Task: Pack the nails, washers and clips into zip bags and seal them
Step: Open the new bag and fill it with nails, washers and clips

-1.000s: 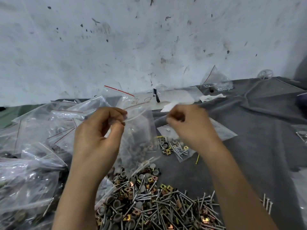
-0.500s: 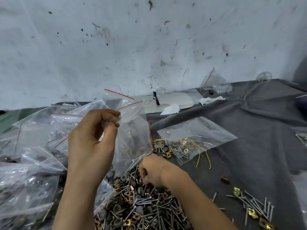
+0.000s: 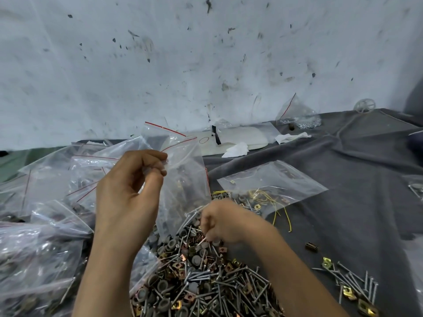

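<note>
Head view: grey cloth [image 3: 348, 225], scuffed white wall [image 3: 206, 65] — left fingers [image 3: 158, 161] pinch bag [image 3: 185, 179], right fingers [image 3: 207, 228] clutch nails [image 3: 206, 279].

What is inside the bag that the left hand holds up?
Through the bag pinched by the left hand, a brass clip and dark pieces show. The hand covers its left edge; lower down it is hazy.
</note>
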The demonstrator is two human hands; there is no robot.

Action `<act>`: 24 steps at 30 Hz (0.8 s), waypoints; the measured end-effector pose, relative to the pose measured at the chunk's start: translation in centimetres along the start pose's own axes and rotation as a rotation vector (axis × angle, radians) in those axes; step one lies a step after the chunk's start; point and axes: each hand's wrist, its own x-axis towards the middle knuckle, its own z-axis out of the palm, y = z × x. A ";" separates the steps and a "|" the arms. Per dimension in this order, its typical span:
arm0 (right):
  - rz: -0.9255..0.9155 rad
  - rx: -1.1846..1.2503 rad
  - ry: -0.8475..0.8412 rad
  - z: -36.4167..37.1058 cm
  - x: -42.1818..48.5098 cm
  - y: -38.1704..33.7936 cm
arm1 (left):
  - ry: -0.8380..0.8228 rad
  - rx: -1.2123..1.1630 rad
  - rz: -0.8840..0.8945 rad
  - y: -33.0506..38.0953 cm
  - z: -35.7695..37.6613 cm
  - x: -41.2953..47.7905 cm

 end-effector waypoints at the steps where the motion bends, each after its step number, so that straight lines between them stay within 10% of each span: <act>1: 0.010 0.054 0.054 -1.1 -0.6 0.2 | 0.002 -0.002 0.000 0.0 0.0 0.0; 6: 0.044 0.211 0.541 -5.4 -3.1 1.3 | -0.092 -0.017 -0.006 -0.1 0.2 0.0; 11: -0.356 0.606 0.965 -6.9 -5.5 -0.9 | -0.360 0.010 0.045 0.3 1.0 -0.5; 24: -0.176 0.421 0.957 -6.1 -4.3 -0.4 | -0.274 0.015 0.074 0.4 1.6 -0.5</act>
